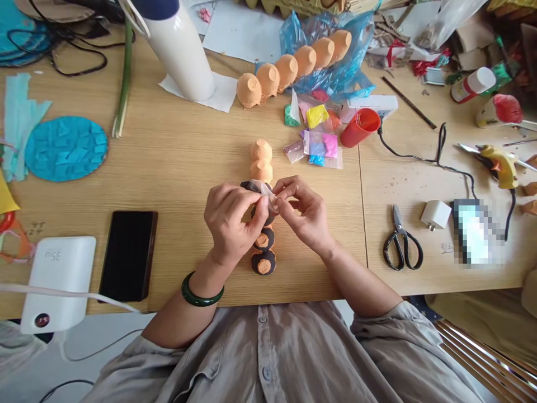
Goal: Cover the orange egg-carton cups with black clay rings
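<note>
Both my hands meet over a strip of orange egg-carton cups (261,150) on the table. Between my fingertips is a small clear plastic bag (268,193). My left hand (237,215) pinches one side of it, with a dark green bangle on that wrist. On the other side, my right hand (304,215) pinches the bag with thumb and forefinger. A black patch shows just left of the bag; I cannot tell whether it is in the bag or on the strip. Black rings (264,262) surround the orange tips of the nearer cups. My hands partly hide the middle cups.
Beyond lie a second orange egg-carton strip (287,71), coloured clay packets (318,117) and a red cup (359,127). A white bottle (180,50) stands far left. Scissors (401,240) and a glue gun (499,164) lie right; a phone (128,254) and power bank (59,282) left.
</note>
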`<action>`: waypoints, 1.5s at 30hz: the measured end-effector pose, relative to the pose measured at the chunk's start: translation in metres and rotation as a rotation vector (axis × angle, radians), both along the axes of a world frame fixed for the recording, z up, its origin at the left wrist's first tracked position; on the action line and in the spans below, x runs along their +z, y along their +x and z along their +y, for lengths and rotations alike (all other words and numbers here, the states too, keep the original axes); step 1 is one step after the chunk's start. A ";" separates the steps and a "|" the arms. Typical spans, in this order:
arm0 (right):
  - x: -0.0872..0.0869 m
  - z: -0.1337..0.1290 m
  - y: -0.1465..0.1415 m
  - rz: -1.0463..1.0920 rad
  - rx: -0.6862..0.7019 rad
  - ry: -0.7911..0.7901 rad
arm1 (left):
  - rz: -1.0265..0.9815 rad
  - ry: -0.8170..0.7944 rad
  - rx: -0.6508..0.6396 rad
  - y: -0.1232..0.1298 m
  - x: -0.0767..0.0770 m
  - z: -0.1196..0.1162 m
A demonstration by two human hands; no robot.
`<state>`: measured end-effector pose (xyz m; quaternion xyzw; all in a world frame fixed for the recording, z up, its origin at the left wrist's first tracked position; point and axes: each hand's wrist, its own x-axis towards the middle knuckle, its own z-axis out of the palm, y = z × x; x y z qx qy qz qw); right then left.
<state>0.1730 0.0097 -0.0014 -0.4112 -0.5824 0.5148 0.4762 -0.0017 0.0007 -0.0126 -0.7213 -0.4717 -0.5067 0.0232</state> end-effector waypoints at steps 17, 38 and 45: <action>-0.015 0.006 -0.001 -0.175 -0.166 0.064 | 0.174 0.067 -0.098 0.007 0.000 0.002; -0.009 0.012 0.002 0.254 0.128 -0.387 | -0.496 -0.439 -0.009 0.000 -0.009 0.002; -0.016 0.015 0.006 0.114 0.014 -0.091 | -0.504 -0.464 0.117 0.002 -0.003 0.001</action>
